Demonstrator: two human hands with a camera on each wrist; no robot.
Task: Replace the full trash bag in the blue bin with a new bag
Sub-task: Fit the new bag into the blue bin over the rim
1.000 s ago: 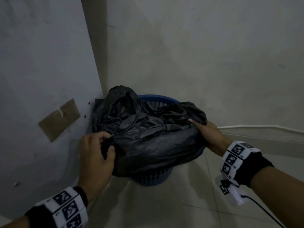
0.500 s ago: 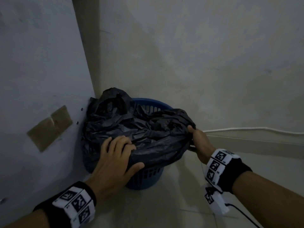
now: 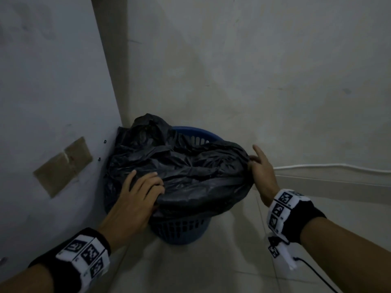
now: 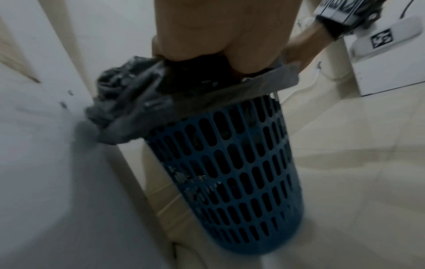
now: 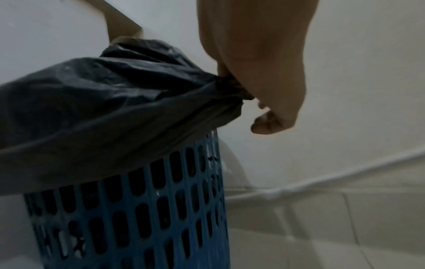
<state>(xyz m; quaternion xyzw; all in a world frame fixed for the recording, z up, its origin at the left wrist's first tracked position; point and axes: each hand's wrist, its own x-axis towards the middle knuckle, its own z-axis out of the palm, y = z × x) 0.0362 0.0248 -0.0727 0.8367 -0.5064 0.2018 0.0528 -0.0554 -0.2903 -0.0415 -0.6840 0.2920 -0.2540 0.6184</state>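
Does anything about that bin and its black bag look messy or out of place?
Mildly. The black bag sits lopsided on the blue bin: crumpled high at the back-left corner, while the far rim shows bare. No spill or tear is visible.

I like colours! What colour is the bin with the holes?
Blue bin, clearest in the left wrist view.
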